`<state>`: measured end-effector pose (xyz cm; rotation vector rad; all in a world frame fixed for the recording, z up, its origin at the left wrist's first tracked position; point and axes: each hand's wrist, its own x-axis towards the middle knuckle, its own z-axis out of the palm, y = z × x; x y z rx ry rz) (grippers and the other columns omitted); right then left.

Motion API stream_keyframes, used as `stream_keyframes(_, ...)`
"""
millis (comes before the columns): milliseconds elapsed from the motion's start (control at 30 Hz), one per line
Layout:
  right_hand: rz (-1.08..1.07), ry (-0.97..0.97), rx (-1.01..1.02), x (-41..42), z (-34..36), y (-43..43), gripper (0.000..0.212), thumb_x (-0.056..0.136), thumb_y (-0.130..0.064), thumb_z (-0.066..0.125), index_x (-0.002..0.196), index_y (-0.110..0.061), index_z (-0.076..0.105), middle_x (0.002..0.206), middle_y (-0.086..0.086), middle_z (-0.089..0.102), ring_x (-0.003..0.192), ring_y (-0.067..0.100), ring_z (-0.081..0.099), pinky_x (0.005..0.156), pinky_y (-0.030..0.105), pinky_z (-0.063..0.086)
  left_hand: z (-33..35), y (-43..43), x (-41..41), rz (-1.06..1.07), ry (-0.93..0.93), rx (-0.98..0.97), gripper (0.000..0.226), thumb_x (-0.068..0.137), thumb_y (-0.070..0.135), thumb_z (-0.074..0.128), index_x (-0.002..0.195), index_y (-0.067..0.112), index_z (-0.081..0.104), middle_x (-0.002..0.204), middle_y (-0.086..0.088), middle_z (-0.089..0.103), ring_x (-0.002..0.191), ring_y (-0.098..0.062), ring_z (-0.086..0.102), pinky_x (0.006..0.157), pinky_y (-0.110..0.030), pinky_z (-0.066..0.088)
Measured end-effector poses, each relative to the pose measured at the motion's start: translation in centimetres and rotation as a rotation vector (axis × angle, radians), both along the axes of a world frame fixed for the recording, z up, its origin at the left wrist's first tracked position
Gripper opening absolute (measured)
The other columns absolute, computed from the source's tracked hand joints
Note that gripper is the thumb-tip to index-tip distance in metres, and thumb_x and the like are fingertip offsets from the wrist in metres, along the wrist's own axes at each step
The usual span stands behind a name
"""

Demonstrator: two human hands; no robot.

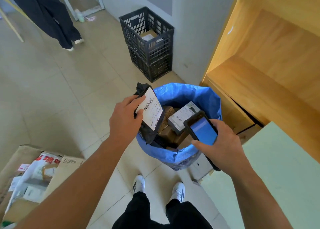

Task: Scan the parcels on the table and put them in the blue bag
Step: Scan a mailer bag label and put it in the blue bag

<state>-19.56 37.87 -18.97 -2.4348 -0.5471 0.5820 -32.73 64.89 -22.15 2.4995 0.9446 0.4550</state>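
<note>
Left hand (123, 123) gripped a black parcel (151, 111) above the blue bag (199, 93); right hand (223, 147) held the scanner (202, 130). Scanned or not, unclear. Next, likely, letting go inside.

Only thing you can read is "SF EXPRESS" printed on the cardboard box (69, 162) lower left. The white bag (39, 169) by it has red Chinese characters, cut off. The label (152, 110) on the black parcel (149, 133): barcodes, print too tiny.

Pale beige floor tiles (52, 83) run to a grey-white painted wall (188, 38). Two stacked black plastic lattice crates (150, 55) stand against it, near a light-wood cabinet (268, 55). A pale green table (285, 168) sits at the right; soft, even light throughout
</note>
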Motion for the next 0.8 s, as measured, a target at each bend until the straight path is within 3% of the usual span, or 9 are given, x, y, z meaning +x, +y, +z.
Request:
stream_keyframes(167,-0.04,0.019,-0.036,0.9,-5.8,2.1,0.086,0.069,-0.061,0.08,0.14,-0.031,0.043,0.128,-0.005,0.057,0.113,0.019,0.056,0.091,0.044,0.053,-5.8,1.5,2.8,-0.063,0.03,-0.01,0.046,0.096,0.018,0.063,0.138,0.035,0.061,0.141,0.012,0.057,0.116,-0.024,0.054,0.084,-0.043,0.054)
stream_keyframes(333,-0.037,0.068,-0.108,1.7,-12.9,4.4,0.088,0.075,-0.055,0.08,0.147,-0.028,0.036,0.139,-0.002,0.051,0.118,0.018,0.051,0.086,0.032,0.045,-13.3,1.5,4.7,-0.135,-0.013,-0.065,0.046,0.093,0.016,0.066,0.136,0.032,0.063,0.137,0.011,0.06,0.118,-0.02,0.058,0.09,-0.031,0.047)
stream_keyframes(400,-0.047,0.071,-0.121,1.9,-15.2,4.9,0.089,0.076,-0.055,0.08,0.148,-0.028,0.036,0.142,-0.002,0.05,0.122,0.019,0.05,0.088,0.033,0.046,-16.4,1.5,5.2,-0.133,-0.029,-0.114,0.044,0.093,0.015,0.066,0.135,0.03,0.064,0.136,0.01,0.061,0.12,-0.015,0.059,0.098,-0.029,0.048)
stream_keyframes(567,-0.112,0.071,-0.119,2.0,-19.5,4.6,0.09,0.076,-0.054,0.081,0.149,-0.028,0.036,0.145,-0.004,0.049,0.13,0.02,0.048,0.098,0.039,0.047,-22.4,-0.1,6.7,-0.083,-0.027,-0.317,0.047,0.094,0.012,0.065,0.138,0.028,0.061,0.135,0.008,0.064,0.123,-0.007,0.055,0.102,-0.003,0.03)
stream_keyframes(600,-0.118,0.073,-0.124,2.1,-20.2,4.5,0.089,0.076,-0.054,0.081,0.149,-0.028,0.036,0.145,-0.004,0.049,0.129,0.02,0.048,0.097,0.037,0.047,-23.7,-0.2,7.0,-0.114,0.017,-0.324,0.052,0.094,0.011,0.065,0.142,0.029,0.057,0.14,0.005,0.061,0.128,-0.01,0.052,0.11,-0.01,0.029)
stream_keyframes(633,-0.124,0.075,-0.136,2.1,-20.8,4.3,0.089,0.076,-0.054,0.081,0.149,-0.028,0.037,0.144,-0.005,0.05,0.129,0.019,0.049,0.096,0.036,0.047,-25.1,-0.2,7.1,-0.157,0.079,-0.298,0.058,0.093,0.01,0.066,0.147,0.03,0.052,0.147,0.0,0.057,0.136,-0.017,0.046,0.12,-0.026,0.027)
stream_keyframes(700,-0.127,0.065,-0.16,2.1,-22.1,4.1,0.089,0.075,-0.055,0.081,0.148,-0.029,0.037,0.143,-0.006,0.05,0.129,0.017,0.049,0.097,0.036,0.047,-27.3,0.1,7.2,-0.223,0.208,-0.191,0.067,0.092,0.011,0.065,0.151,0.034,0.044,0.158,-0.004,0.044,0.148,-0.032,0.031,0.12,-0.06,0.027)
stream_keyframes(733,-0.13,0.062,-0.166,2.1,-22.5,3.9,0.089,0.075,-0.056,0.08,0.148,-0.029,0.037,0.144,-0.007,0.05,0.129,0.017,0.049,0.098,0.037,0.048,-27.9,0.3,7.2,-0.227,0.245,-0.156,0.068,0.092,0.012,0.065,0.152,0.036,0.042,0.16,-0.004,0.041,0.15,-0.037,0.026,0.115,-0.069,0.028)
stream_keyframes(800,-0.14,0.056,-0.168,2.1,-23.1,3.8,0.09,0.075,-0.057,0.08,0.149,-0.03,0.037,0.145,-0.008,0.049,0.131,0.017,0.048,0.1,0.04,0.048,-28.3,0.6,7.3,-0.241,0.268,-0.106,0.068,0.092,0.013,0.064,0.152,0.036,0.042,0.161,-0.003,0.039,0.151,-0.039,0.023,0.112,-0.073,0.03)
